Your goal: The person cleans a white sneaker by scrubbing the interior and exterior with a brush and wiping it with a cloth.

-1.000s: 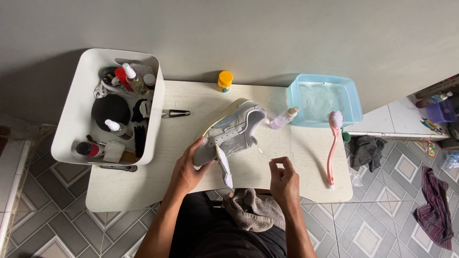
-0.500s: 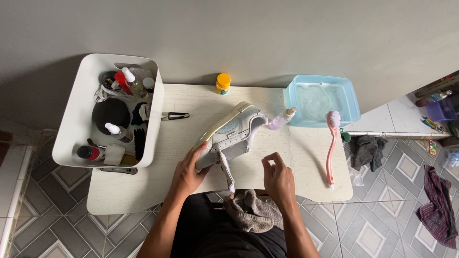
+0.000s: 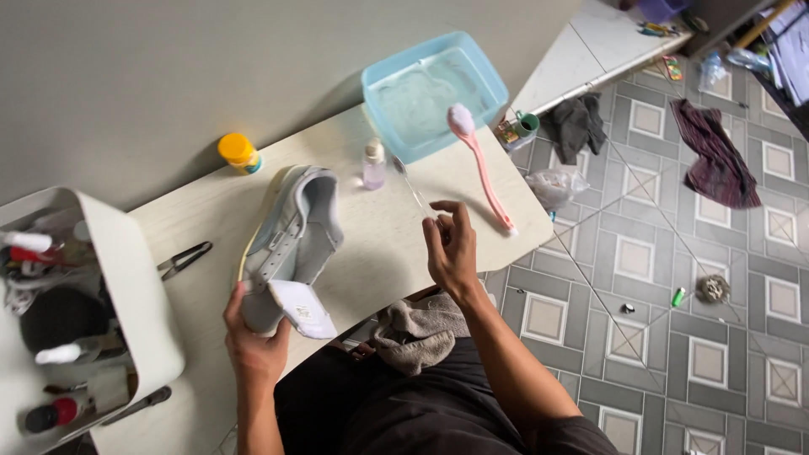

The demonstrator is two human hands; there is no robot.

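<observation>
Grey shoe (image 3: 291, 236) stands heel-down in the left hand (image 3: 253, 341), grip closed firmly. The right hand (image 3: 451, 248) pinches a thin tool (image 3: 411, 187); better keep it steady

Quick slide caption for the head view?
Left hand grips a grey shoe on the table; right hand pinches a thin tool.

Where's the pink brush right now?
In the head view the pink brush lies on the table's right side, its head against the blue basin, just beyond the right hand.
</observation>
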